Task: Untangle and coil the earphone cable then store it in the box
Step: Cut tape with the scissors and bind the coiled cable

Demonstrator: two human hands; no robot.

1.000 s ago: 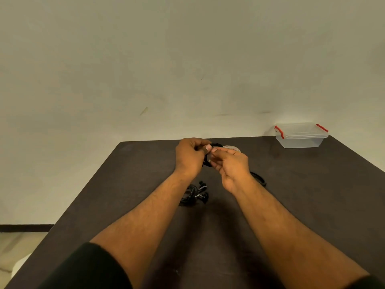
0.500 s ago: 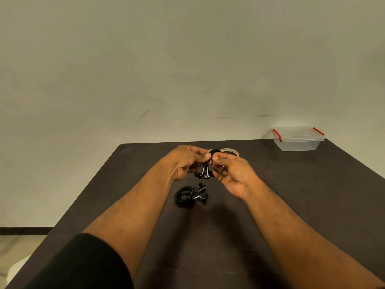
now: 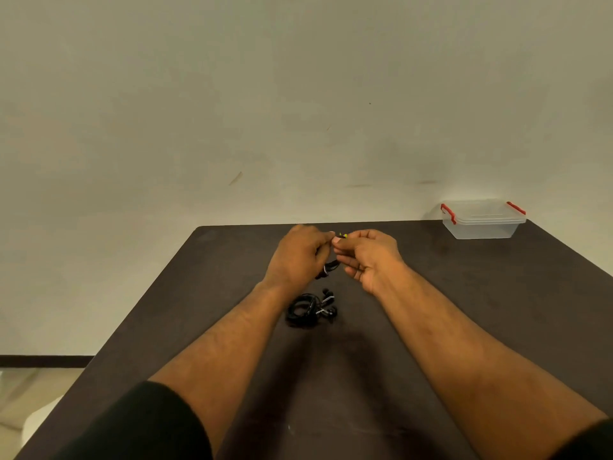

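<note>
A: Where is the earphone cable (image 3: pixel 328 268) right now?

B: Held up above the tabletop (image 3: pixel 464 310), between the two hands. The left hand (image 3: pixel 298 257) has its fingers curled closed around the black bundle, and part of it hangs out just below that grip, on the side toward the right hand.

A: And the right hand (image 3: pixel 368 258)?

B: It sits just beside the left, thumb and forefinger pinched together at the top, fingertips nearly touching the left hand's. A small yellow-green bit (image 3: pixel 343 235) shows right at that pinch. Whether it belongs to the cable I cannot tell. The other fingers are loosely bent, palm turned partly up.

A: So both grips are clenched on the cable?

B: The left one clearly is. The right pinches something at the cable's upper end, too small to make out.

A: Anything under the hands?

B: A second coiled earphone set (image 3: pixel 310 310) lies on the tabletop, nearer the person, just below the left wrist, apart from both hands.

A: And the box (image 3: pixel 482 220)?

B: Clear plastic, red latches, lid on, at the far right corner of the tabletop, well apart from the hands.
</note>
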